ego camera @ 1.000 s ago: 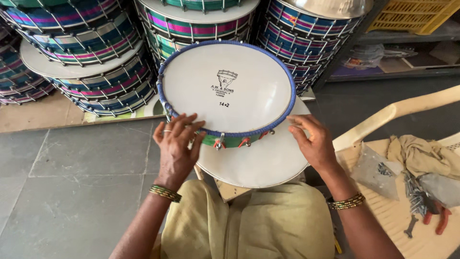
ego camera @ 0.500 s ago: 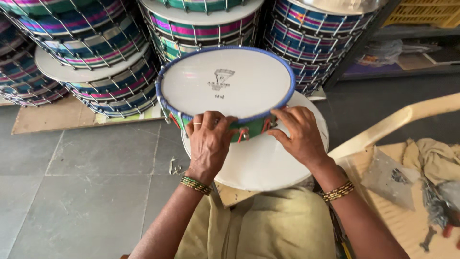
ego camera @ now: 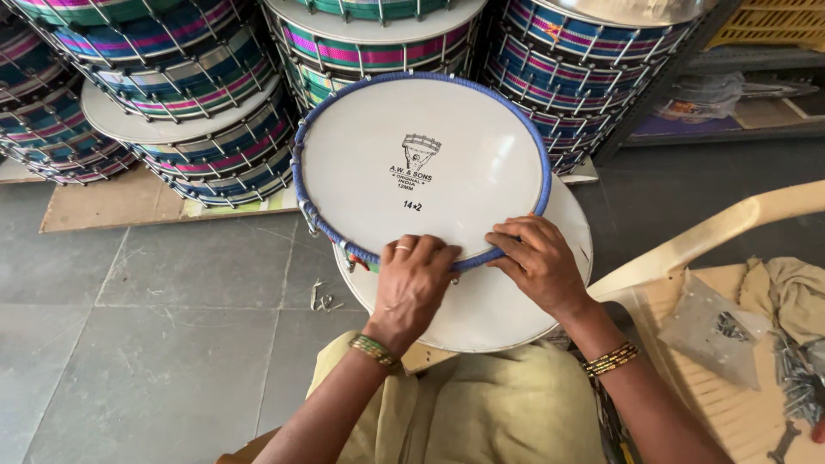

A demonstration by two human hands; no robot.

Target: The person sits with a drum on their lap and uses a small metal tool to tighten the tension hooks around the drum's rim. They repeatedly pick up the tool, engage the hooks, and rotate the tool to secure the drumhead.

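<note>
A round drum with a white skin and a blue rim (ego camera: 421, 163) rests tilted on a second white drum head (ego camera: 490, 305) on my lap. My left hand (ego camera: 412, 288) presses on the near edge of the blue rim, fingers curled over it. Just to its right, my right hand (ego camera: 537, 262) grips the same rim, fingertips on the white skin. Small metal hooks hang under the rim by my left hand. Both wrists wear bangles.
Stacks of striped drums (ego camera: 180, 112) stand behind on cardboard sheets. A cream plastic chair (ego camera: 713, 232) at the right holds a clear bag of metal parts (ego camera: 718, 331), cloth and loose bolts (ego camera: 795, 378). A few hooks (ego camera: 322, 299) lie on the grey tiled floor.
Both hands have come closer together on the drum's near rim. The drum now sits flatter, showing less of its striped side.
</note>
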